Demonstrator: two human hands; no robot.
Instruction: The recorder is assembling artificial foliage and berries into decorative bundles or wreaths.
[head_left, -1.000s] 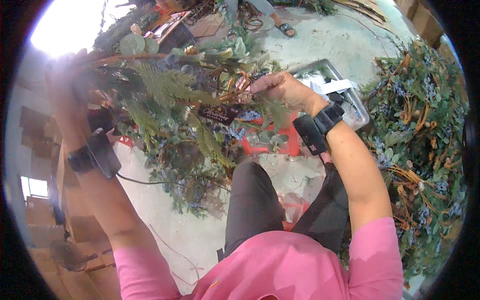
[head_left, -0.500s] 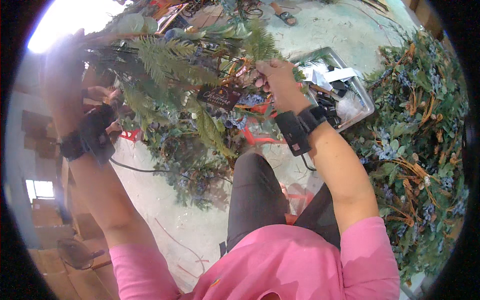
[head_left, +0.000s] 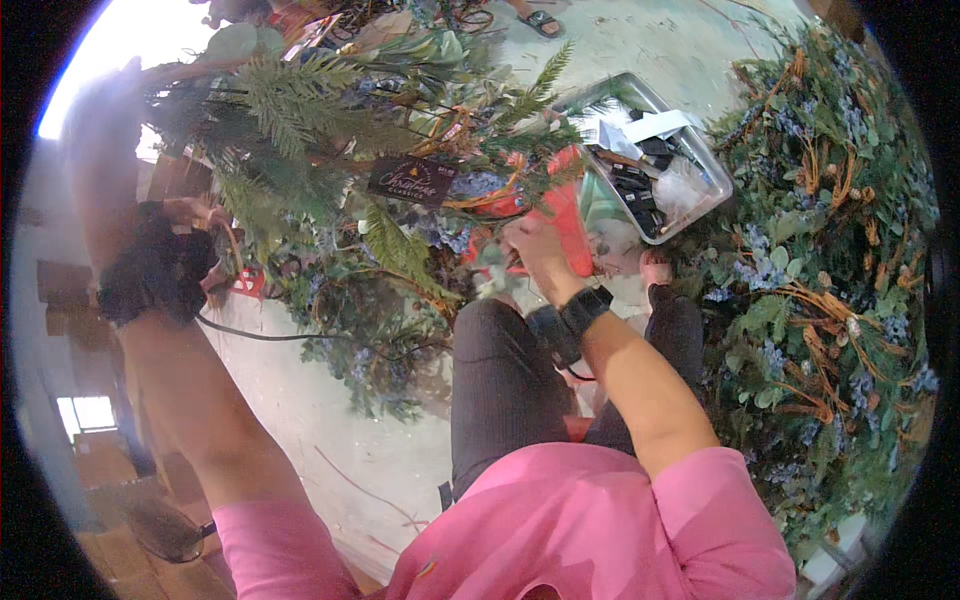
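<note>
A wreath [head_left: 300,110] of artificial fir and fern sprigs, green leaves and blue berries stretches across the upper left, a dark tag [head_left: 410,181] hanging on it. My left hand [head_left: 105,120], blurred against the glare, is raised at its left end and closed on the branch there. Lower and nearer my knee, my right hand [head_left: 535,250] has its fingers closed around a small grey-green leafy sprig [head_left: 490,275], smeared by motion. Behind that hand stands a red plastic stool [head_left: 568,225]. Both my wrists wear black bands.
A clear plastic tub [head_left: 728,195] holds black pieces, white paper and a clear bag. More berry garlands [head_left: 830,300] are heaped along the right. Another person's hand [head_left: 190,212] shows beside my left wrist; a sandalled foot [head_left: 542,22] is at the far top. Cardboard boxes [head_left: 105,460] stand left.
My right hand has left the wreath's right side, moving down and toward me with the leafy sprig. My left hand has shifted slightly left, still at the wreath. More of the red stool shows.
</note>
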